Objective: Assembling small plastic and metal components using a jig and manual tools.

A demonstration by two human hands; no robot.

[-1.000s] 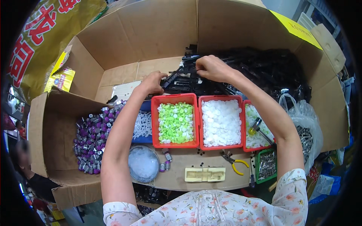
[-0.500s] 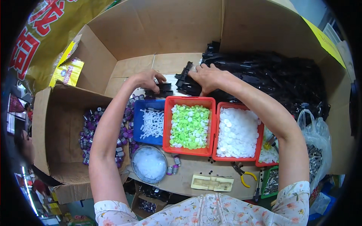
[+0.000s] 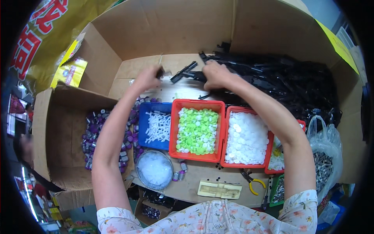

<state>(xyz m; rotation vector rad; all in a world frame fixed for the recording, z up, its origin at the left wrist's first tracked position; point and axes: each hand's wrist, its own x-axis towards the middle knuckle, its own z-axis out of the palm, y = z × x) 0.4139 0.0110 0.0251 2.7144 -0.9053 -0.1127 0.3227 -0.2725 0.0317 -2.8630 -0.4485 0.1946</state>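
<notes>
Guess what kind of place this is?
Likely a small-parts hand-assembly bench in a workshop. Sorting bins hold green caps and white caps, a pile of black plastic parts fills the cardboard surround, and yellow-handled pliers lie by the left hand and right hand.

Bright, even, soft-shadowed view.
Fisheye bends the cardboard walls (image 3: 156,27) beyond the hands; black vignette rings the rim; left hand (image 3: 150,77) slightly motion-blurred.
</notes>
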